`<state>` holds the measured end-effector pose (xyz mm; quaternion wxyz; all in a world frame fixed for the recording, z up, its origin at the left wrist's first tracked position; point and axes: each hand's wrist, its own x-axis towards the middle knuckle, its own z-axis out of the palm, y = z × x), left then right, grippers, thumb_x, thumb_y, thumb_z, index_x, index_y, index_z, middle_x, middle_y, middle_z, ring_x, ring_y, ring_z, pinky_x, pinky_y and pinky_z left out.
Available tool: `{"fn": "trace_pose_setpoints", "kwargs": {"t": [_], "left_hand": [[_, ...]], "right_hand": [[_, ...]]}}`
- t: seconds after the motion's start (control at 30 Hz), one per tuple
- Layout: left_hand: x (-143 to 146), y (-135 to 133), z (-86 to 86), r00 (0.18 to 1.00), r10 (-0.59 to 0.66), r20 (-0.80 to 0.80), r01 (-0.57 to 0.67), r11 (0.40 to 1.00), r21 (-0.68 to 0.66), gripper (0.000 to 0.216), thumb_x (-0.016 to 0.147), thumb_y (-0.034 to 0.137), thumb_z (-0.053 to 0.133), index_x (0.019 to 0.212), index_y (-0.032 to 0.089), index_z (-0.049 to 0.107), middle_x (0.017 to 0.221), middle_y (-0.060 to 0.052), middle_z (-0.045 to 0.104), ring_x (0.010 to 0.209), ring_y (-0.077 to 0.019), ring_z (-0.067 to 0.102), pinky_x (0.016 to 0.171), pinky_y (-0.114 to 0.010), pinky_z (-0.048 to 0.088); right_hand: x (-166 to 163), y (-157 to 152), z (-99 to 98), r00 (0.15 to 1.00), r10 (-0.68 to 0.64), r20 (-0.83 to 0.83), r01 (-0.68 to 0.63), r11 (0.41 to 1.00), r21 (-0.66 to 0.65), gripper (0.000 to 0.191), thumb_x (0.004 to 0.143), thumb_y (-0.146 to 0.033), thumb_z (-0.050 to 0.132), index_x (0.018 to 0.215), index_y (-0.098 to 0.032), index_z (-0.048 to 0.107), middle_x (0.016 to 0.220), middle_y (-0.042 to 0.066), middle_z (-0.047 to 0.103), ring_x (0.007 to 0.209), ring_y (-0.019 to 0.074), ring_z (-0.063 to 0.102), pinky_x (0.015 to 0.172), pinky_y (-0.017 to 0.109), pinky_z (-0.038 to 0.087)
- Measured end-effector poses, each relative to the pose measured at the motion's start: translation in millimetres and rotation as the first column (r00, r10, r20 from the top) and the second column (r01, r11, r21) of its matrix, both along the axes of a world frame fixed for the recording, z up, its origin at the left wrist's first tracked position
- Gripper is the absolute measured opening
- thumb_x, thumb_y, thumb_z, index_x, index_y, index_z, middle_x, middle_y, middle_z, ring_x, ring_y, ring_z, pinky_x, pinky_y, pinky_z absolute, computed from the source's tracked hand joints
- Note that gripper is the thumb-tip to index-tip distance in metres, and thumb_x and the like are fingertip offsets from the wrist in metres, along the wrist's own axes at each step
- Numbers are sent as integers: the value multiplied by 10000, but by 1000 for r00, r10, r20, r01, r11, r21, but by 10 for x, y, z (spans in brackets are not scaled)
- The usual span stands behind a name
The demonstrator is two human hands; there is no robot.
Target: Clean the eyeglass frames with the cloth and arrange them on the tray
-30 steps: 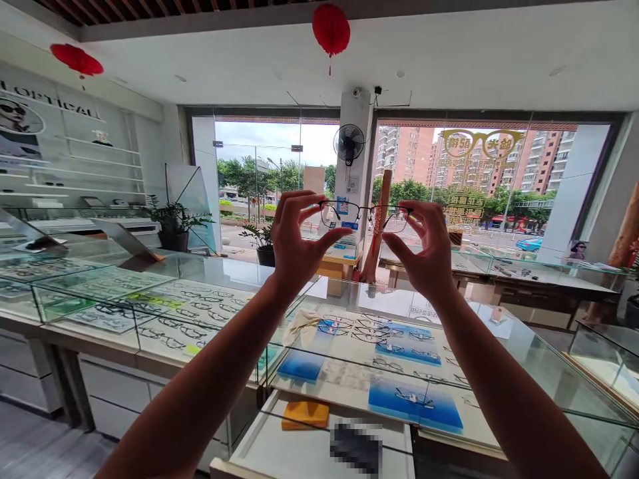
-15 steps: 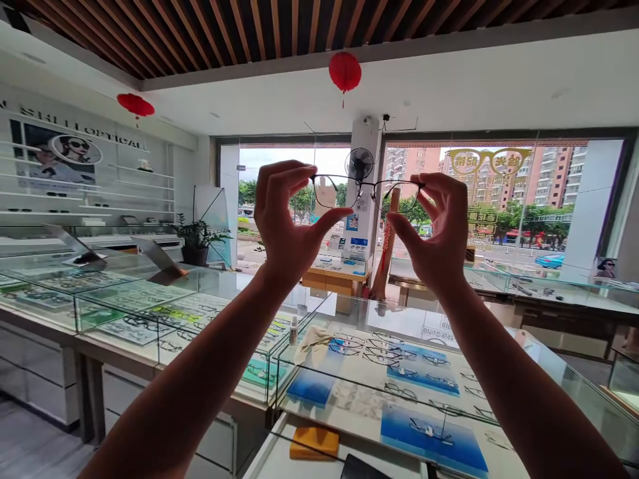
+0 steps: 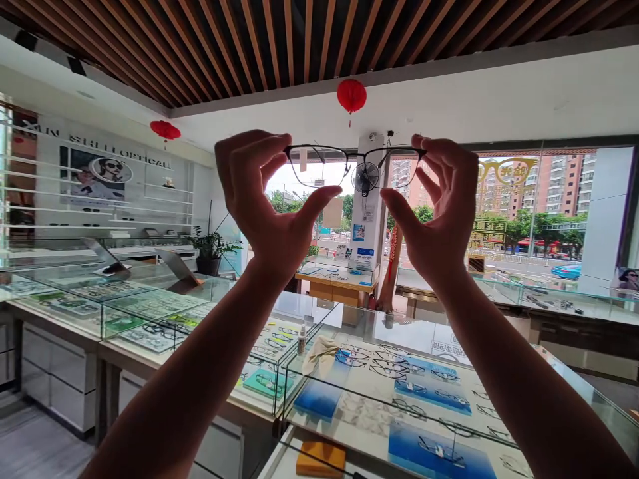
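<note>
Both arms are raised, holding a pair of eyeglasses [image 3: 355,154] with a thin dark frame up against the bright windows. My left hand [image 3: 267,193] pinches the frame at its left outer corner, its thumb stretched below the lens. At the right outer corner, my right hand [image 3: 434,199] grips the frame in the same way, thumb under the lens. The temples fold back behind the lenses, partly visible through them. Below my hands, a glass display case [image 3: 369,409] holds several glasses on white and blue boards. A beige cloth [image 3: 319,354] and a small spray bottle [image 3: 301,340] are on the glass.
More glass counters [image 3: 150,299] run along the left, with tilted mirrors [image 3: 180,267] on top. An open drawer below holds a yellow case [image 3: 320,459]. Red lanterns [image 3: 352,96] hang from the ceiling. A fan [image 3: 366,178] is on the pillar beyond the glasses.
The eyeglasses and both hands have risen and come slightly closer, the left hand shifting leftward. The camera has tilted up a little and turned left.
</note>
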<state>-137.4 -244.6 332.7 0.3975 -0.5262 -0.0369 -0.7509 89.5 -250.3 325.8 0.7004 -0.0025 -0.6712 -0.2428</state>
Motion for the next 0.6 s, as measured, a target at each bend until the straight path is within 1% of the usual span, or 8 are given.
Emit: {"fn": "trace_pose_setpoints", "kwargs": {"t": [0.1, 0.27, 0.37, 0.43, 0.53, 0.6], "left_hand": [[7, -127, 58, 1000, -24, -20, 24, 999, 25, 609, 863, 678, 812, 1335, 342, 626, 1370, -80, 621, 1350, -296, 625, 982, -493, 658], [54, -227, 146, 1000, -13, -3, 13, 1000, 19, 640, 817, 666, 860, 1342, 393, 617, 1370, -53, 625, 1343, -291, 637, 976, -494, 666], [107, -242, 178, 999, -42, -1, 42, 999, 27, 611, 840, 661, 840, 1346, 401, 614, 1383, -57, 613, 1340, -304, 647, 941, -498, 669], [143, -238, 198, 999, -49, -5, 50, 998, 35, 585, 865, 680, 805, 1339, 397, 613, 1381, -55, 609, 1324, -304, 661, 938, -497, 665], [188, -212, 229, 999, -26, -26, 28, 996, 88, 615, 877, 755, 745, 1329, 360, 614, 1328, -44, 630, 1214, -274, 718, 948, -485, 659], [213, -184, 245, 999, -8, -35, 11, 997, 81, 638, 891, 773, 716, 1336, 329, 606, 1297, -43, 654, 1154, -248, 742, 945, -460, 656]], "right_hand": [[-13, -77, 78, 1000, -7, -18, 7, 1000, 24, 581, 1007, -534, 677, 1517, -413, 426, 1536, 60, 567, 1511, 313, 531, 1212, 665, 484], [32, -130, 176, 1000, -8, -30, 10, 998, 68, 601, 988, -547, 696, 1516, -421, 437, 1530, 59, 567, 1504, 317, 534, 1193, 661, 504], [70, -136, 201, 999, -12, -45, 15, 997, 75, 605, 975, -542, 711, 1504, -429, 440, 1534, 57, 566, 1491, 311, 541, 1192, 630, 514], [93, -138, 204, 999, -5, -47, 9, 996, 90, 603, 967, -550, 714, 1495, -427, 449, 1527, 56, 566, 1479, 316, 547, 1183, 624, 520], [116, -166, 187, 998, -12, -61, 18, 994, 105, 618, 958, -576, 711, 1499, -413, 460, 1515, 57, 558, 1471, 340, 548, 1156, 649, 528], [126, -209, 165, 995, -35, -89, 43, 995, 90, 613, 959, -575, 715, 1494, -395, 477, 1512, 68, 558, 1461, 350, 555, 1145, 646, 534]]}}
